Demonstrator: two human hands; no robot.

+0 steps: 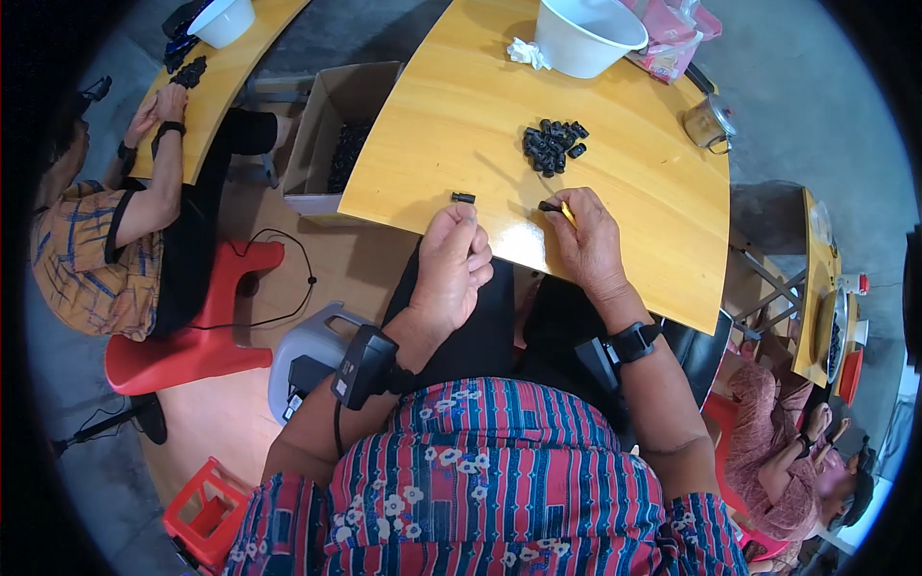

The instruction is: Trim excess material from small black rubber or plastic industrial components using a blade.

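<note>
My left hand (449, 264) is closed near the table's front edge. A small black cylindrical plastic part (463, 198) shows at its fingertips and seems pinched there. In my closed right hand (594, 245) is a thin-shafted tool with a yellow handle (568, 212), its slim shaft pointing away from me. Another small black part (548, 205) sits at the right fingertips beside the tool. Past both hands, a loose pile of similar black parts (550, 152) lies on the yellow wooden table (432, 125).
A white basin (588, 40), a crumpled tissue (527, 54), a pink plastic bag (672, 38) and a metal mug (709, 123) stand at the far side. Left of the table is a cardboard box (309, 158) with black pieces. Other people work at tables on both sides.
</note>
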